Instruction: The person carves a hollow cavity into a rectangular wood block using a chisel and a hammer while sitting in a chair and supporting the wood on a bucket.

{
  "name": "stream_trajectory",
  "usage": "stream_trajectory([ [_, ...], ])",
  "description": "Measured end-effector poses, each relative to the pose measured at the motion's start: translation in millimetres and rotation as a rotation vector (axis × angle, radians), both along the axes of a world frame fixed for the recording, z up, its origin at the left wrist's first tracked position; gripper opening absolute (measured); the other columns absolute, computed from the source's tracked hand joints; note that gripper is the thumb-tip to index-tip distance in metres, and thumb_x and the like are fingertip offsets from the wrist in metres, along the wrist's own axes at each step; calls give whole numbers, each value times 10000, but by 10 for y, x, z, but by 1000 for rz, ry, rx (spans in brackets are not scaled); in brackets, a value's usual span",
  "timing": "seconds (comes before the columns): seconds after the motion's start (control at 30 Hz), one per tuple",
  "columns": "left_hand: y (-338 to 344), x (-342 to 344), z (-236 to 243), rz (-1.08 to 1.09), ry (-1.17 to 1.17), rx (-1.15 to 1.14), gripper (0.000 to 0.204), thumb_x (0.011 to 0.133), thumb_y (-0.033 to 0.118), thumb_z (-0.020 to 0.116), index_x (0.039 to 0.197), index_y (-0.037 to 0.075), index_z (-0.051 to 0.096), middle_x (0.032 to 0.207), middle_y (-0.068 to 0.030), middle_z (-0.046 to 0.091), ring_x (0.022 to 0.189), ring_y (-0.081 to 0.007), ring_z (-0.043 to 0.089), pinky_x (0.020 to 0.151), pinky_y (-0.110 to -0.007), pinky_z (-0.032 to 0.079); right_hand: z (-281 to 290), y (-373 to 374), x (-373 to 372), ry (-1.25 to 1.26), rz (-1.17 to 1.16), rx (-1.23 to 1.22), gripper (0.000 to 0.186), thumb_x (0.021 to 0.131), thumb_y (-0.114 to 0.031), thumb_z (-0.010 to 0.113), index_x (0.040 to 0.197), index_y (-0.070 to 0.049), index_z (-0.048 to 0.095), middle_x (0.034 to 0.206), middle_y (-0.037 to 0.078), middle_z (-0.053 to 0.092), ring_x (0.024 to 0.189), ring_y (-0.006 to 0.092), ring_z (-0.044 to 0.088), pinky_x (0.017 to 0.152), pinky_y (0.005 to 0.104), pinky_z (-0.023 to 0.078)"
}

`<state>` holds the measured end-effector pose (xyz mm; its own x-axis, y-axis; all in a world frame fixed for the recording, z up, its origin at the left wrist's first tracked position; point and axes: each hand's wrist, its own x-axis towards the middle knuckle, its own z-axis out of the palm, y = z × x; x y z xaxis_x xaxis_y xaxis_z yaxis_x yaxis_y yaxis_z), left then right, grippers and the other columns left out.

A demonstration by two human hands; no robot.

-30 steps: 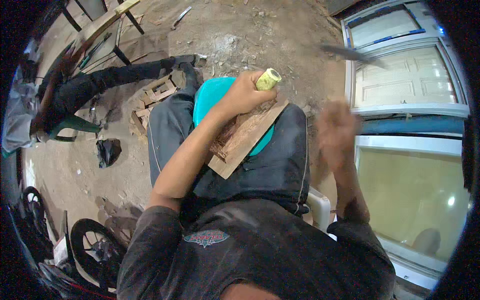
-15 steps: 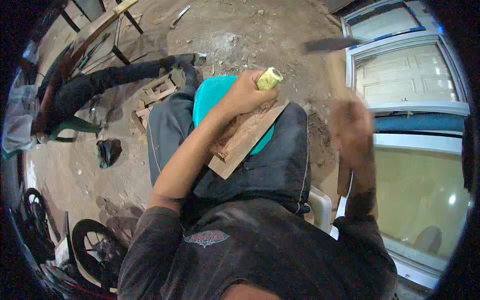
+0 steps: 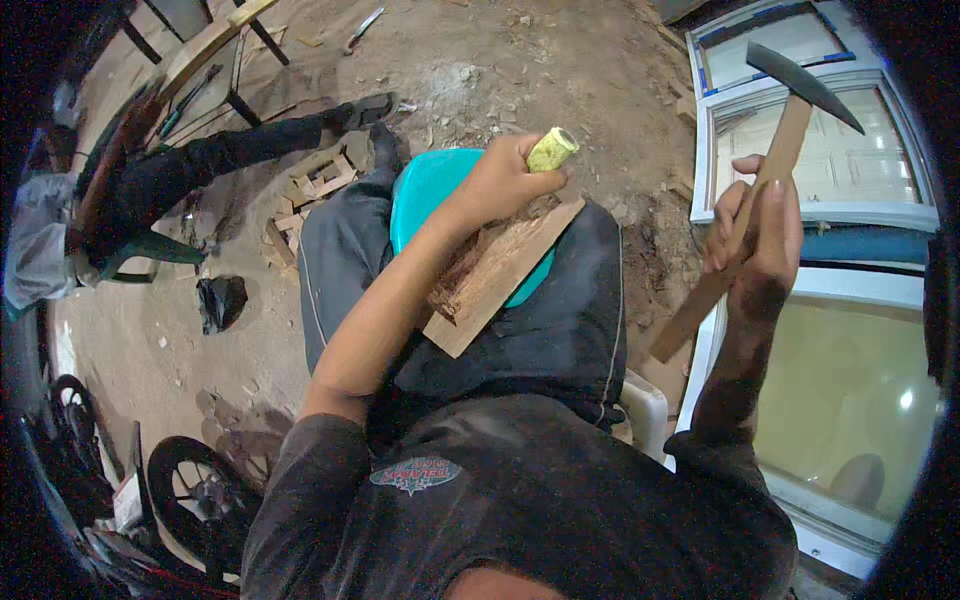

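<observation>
Board [image 3: 500, 288]: I see it lying aslant over the teal stool [image 3: 412, 205], between the legs [image 3: 575, 300], its top rough and cut.
Left hand [image 3: 503, 180]: fingers wrapped round a yellow handle [image 3: 553, 151] by the board's far end; I can't see the handle's lower tip.
Right hand [image 3: 760, 232]: fingers curled round the hammer [image 3: 788, 140], off to the right, well apart from the board.
Hammer risk: I think a crooked swing could hit the left fingers, so near the handle's top.
Board risk: it might slip if the legs shift.
Shirt [image 3: 560, 480]: an oval badge [image 3: 414, 475] has letters on it.
</observation>
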<state>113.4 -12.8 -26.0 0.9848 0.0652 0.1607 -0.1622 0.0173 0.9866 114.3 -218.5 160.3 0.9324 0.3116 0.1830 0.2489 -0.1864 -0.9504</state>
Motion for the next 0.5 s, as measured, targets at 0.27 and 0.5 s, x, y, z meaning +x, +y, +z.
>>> stream_trajectory([
  [0.27, -32, 128, 56, -37, -4, 173, 216, 759, 185, 667, 824, 5, 568, 659, -25, 537, 624, -102, 480, 578, -319, 430, -191, -47, 75, 170, 35, -187, 405, 958, -450, 489, 1092, -75, 562, 580, -21, 460, 382, 78, 410, 328, 234, 325],
  [0.5, -36, 183, -18, 8, 41, 121, 220, 752, 191, 671, 791, -2, 574, 637, -38, 541, 609, -107, 490, 572, -323, 432, -783, -187, 188, -54, 79, -443, 345, 973, -389, 494, 1073, -60, 528, 608, -9, 459, 395, 69, 408, 342, 221, 322],
])
